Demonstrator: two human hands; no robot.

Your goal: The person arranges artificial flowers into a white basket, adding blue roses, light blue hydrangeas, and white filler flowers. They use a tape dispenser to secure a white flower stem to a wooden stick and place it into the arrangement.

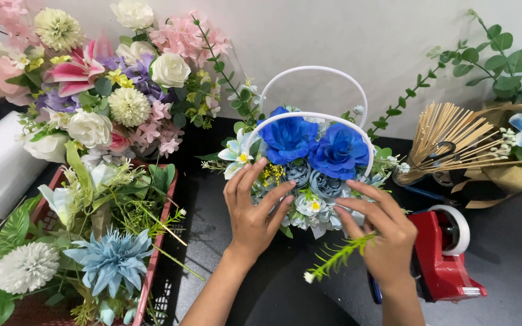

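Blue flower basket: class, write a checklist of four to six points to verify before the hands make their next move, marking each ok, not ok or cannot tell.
1. Left hand steadies the basket's flowers: ok.
2. Right hand holds the green sprig: ok.
3. Both white handles upright: ok.
4. Blue roses seated at the top: ok.
5. Gap for the sprig: cannot tell.
6. Tape dispenser beside the right hand: ok.

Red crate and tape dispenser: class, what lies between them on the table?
In the head view: the blue flower basket, with both hands, left and right, on it.
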